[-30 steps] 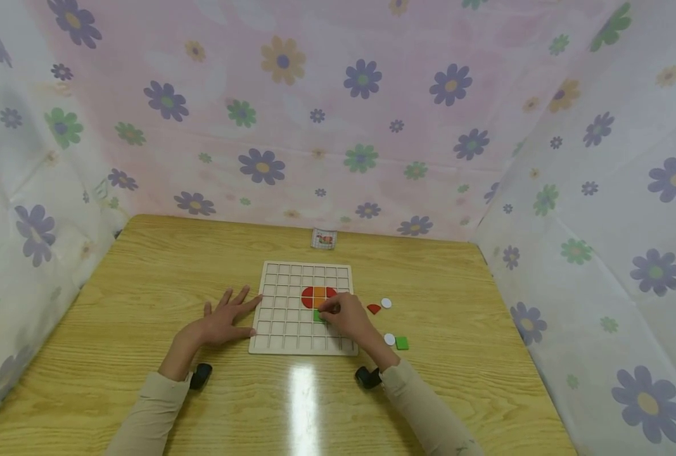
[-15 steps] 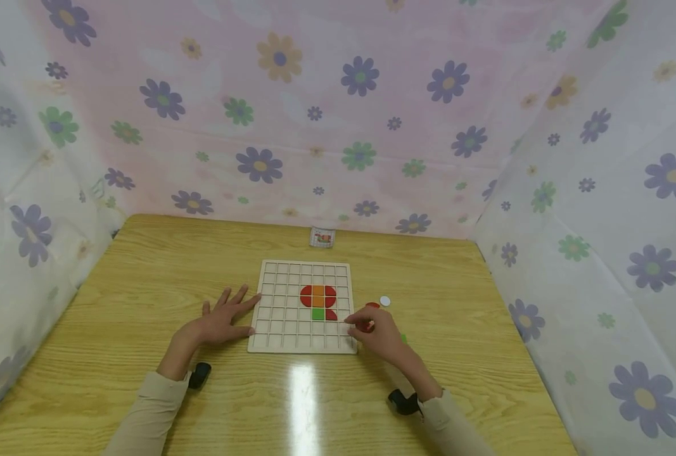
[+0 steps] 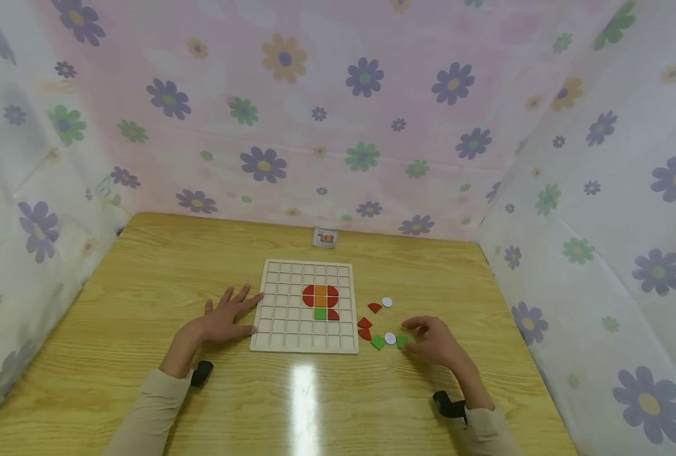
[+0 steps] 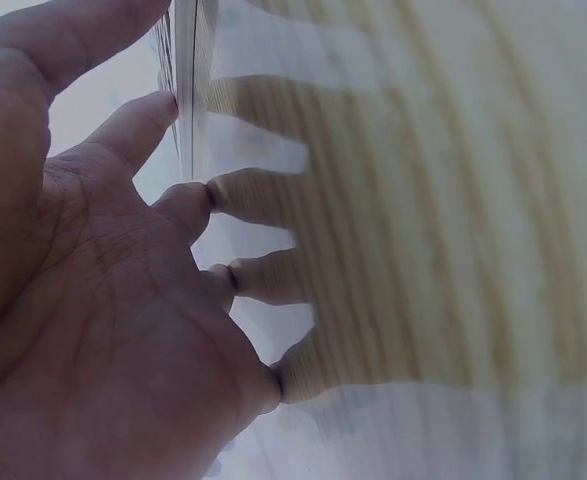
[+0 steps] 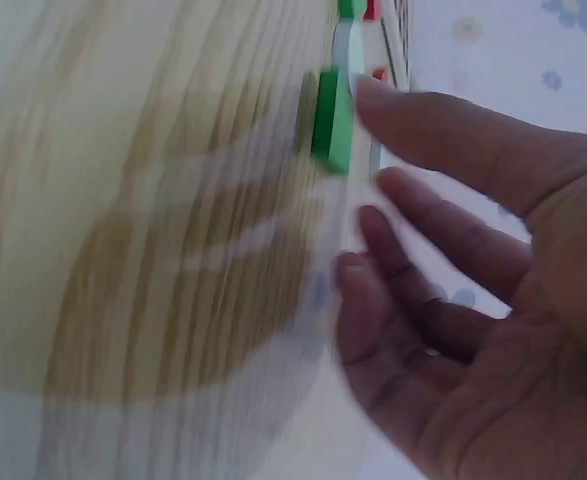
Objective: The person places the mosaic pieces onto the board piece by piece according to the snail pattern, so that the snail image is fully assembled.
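Grid board [image 3: 283,323]: lying flat on the table [image 3: 212,405] in front of the person; looking pale, wooden and near-square, ruled by raised lines into small cells. Pieces seated on it: two orange squares [image 3: 320,296] are forming a short column, with red quarter-circles [image 3: 308,296] rounding off both sides into a capsule shape. A green square [image 3: 320,314] is sitting directly below the lower orange one, and a red wedge [image 3: 333,315] is filling the cell to its right.

Loose pieces are lying on the table right of the board: one white disc [image 3: 387,302] beside a red sector [image 3: 374,308]; two red quarter pieces [image 3: 364,329] close to the board's edge; nearer the person, a tilted green piece [image 3: 377,342], a second white disc [image 3: 390,339] and a green block [image 3: 401,341] in a row. In the right wrist view the green block is showing a thick, glossy side.

Left hand [image 3: 220,322]: grip spread and relaxed; index finger and thumb are reaching the board's left edge.

Right hand [image 3: 433,342]: grip parted, fingers loosely bent, holding nothing; thumb tip is lying just beside the green block, contact unclear.

A small printed card [image 3: 325,238] is standing at the far table edge, before the flowered curtain [image 3: 303,139].
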`<state>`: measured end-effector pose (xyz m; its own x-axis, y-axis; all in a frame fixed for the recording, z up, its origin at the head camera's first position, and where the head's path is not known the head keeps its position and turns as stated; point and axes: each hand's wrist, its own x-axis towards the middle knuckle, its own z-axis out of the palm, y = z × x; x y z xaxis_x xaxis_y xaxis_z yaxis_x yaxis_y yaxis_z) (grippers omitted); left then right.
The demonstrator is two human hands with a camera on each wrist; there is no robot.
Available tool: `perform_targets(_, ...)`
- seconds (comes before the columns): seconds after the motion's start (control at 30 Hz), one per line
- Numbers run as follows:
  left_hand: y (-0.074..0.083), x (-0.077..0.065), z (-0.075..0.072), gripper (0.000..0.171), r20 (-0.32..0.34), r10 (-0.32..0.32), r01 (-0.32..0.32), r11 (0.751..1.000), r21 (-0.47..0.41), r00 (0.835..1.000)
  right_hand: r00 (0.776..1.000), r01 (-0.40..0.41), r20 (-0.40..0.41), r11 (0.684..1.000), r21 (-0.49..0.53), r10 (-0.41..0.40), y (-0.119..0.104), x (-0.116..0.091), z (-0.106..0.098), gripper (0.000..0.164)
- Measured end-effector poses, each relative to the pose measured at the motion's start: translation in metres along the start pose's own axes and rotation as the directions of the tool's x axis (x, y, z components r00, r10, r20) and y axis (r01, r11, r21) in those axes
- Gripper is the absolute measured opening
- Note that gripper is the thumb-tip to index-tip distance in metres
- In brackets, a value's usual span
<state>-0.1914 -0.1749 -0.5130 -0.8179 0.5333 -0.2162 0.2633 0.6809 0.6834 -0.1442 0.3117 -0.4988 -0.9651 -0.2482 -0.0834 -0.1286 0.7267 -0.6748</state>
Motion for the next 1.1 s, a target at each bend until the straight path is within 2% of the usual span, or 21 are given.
perform_targets(0.13, 0.000, 0.001, 0.000, 0.076, 0.004, -0.002, 0.002, 1.000, 0.005, 1.000, 0.997, -0.078, 0.001, 0.996, -0.032, 0.078, 0.008, -0.002, -0.001, 0.030)
perform_targets(0.27, -0.001, 0.002, 0.001, 0.076, 0.004, -0.004, 0.004, 1.000, 0.005, 1.000, 0.994, -0.107, -0.034, 0.994, -0.018, 0.106, 0.010, 0.000, 0.002, 0.016)
perform_targets(0.37, -0.001, 0.002, 0.001, 0.076, 0.002, -0.003, 0.003, 1.000, 0.008, 1.000, 0.996, -0.087, -0.037, 0.996, -0.016, 0.086, 0.009, 0.001, 0.003, 0.019)
perform_targets(0.5, -0.001, 0.002, 0.001, 0.076, 0.001, -0.007, 0.007, 1.000, 0.010, 1.000, 1.000, -0.006, 0.001, 1.000, -0.002, 0.006, 0.009, 0.003, 0.005, 0.029)
perform_targets(0.63, -0.001, 0.002, 0.001, 0.076, 0.001, -0.010, 0.010, 1.000, 0.013, 1.000, 0.999, 0.029, 0.015, 0.999, 0.020, -0.029, 0.011, 0.004, 0.006, 0.025)
perform_targets(0.87, 0.000, 0.003, 0.001, 0.076, 0.004, -0.012, 0.012, 1.000, 0.016, 1.000, 0.998, -0.054, -0.033, 0.998, 0.036, 0.055, 0.013, 0.003, 0.009, 0.021)
perform_targets(1.1, 0.002, 0.001, 0.000, 0.075, 0.007, -0.014, 0.014, 1.000, 0.015, 1.000, 0.991, -0.071, -0.099, 0.986, 0.153, 0.087, 0.011, 0.008, 0.013, 0.022)
